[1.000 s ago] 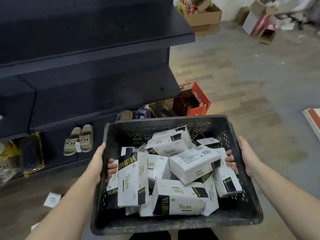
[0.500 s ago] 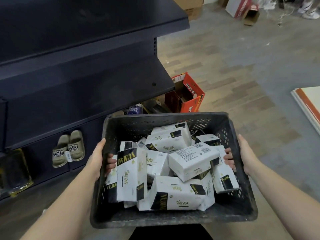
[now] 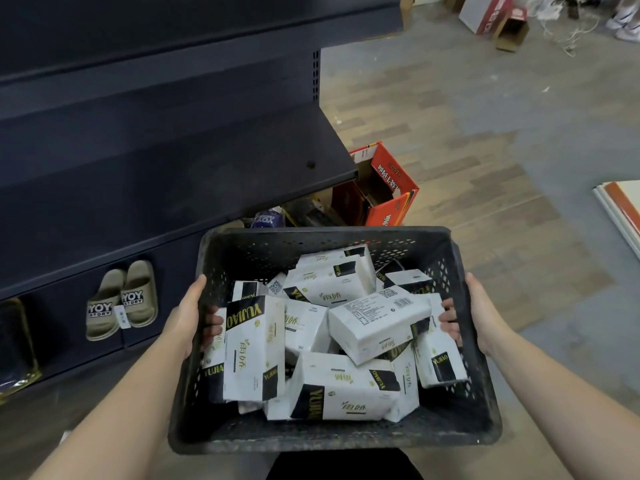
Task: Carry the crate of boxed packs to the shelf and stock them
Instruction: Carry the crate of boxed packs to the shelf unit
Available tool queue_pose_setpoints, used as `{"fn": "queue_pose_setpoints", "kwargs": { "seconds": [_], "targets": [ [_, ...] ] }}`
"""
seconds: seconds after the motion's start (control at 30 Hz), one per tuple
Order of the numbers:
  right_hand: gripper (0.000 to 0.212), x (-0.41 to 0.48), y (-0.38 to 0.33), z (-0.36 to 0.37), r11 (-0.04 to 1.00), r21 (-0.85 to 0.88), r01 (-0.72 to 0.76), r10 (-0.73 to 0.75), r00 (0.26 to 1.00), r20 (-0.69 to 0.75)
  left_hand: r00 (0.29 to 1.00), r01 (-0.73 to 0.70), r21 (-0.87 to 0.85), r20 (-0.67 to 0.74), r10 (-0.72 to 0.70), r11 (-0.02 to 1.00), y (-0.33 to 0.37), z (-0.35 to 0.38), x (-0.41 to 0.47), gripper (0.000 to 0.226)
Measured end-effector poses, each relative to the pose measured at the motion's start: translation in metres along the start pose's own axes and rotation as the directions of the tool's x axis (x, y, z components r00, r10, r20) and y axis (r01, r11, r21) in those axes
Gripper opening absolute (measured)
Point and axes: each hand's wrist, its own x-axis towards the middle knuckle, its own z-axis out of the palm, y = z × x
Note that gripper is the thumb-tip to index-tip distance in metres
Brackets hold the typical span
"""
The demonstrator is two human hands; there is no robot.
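Observation:
I hold a black perforated plastic crate (image 3: 332, 434) in front of me, off the floor. Several white packs with black and gold print (image 3: 377, 320) lie jumbled inside it. My left hand (image 3: 188, 318) grips the crate's left wall, fingers curled through the handle slot. My right hand (image 3: 479, 313) grips the right wall the same way, fingertips showing inside. The dark shelf unit (image 3: 194, 174) stands to my left, its boards bare at this end.
Tan slippers (image 3: 121, 299) hang on the shelf's lower panel. An open red carton (image 3: 384, 188) and a purple item sit on the floor beyond the crate. More cartons (image 3: 495, 19) lie far back. A flat board (image 3: 620, 209) lies at the right edge.
The view has dropped and shifted along the shelf; the crate stays gripped in both hands and sits a little nearer the shelf end. Slippers have slid left in view.

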Motion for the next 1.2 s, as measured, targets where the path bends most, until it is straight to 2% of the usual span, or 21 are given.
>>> {"fn": "queue_pose_setpoints", "kwargs": {
  "seconds": [0.43,0.67,1.1,1.2],
  "targets": [
    [0.071,0.049,0.021,0.009,1.000,-0.001,0.016,-0.016,1.000,0.018,0.999,-0.010,0.006,-0.051,0.010,1.000,-0.026,0.013,0.043,0.088],
    [0.070,0.064,0.018,0.012,0.999,-0.042,0.005,-0.004,1.000,0.028,0.999,-0.035,0.032,-0.035,0.036,0.999,-0.022,0.020,0.052,0.085],
    [0.073,0.064,0.024,0.014,0.994,-0.105,-0.001,0.006,0.999,0.052,1.000,0.012,0.010,-0.026,-0.012,1.000,-0.031,0.006,0.047,0.086],
    [0.073,0.062,0.024,0.013,0.995,-0.099,0.003,0.003,0.998,0.060,1.000,0.024,-0.006,-0.003,-0.024,1.000,-0.033,0.005,0.043,0.079]
  ]
}}
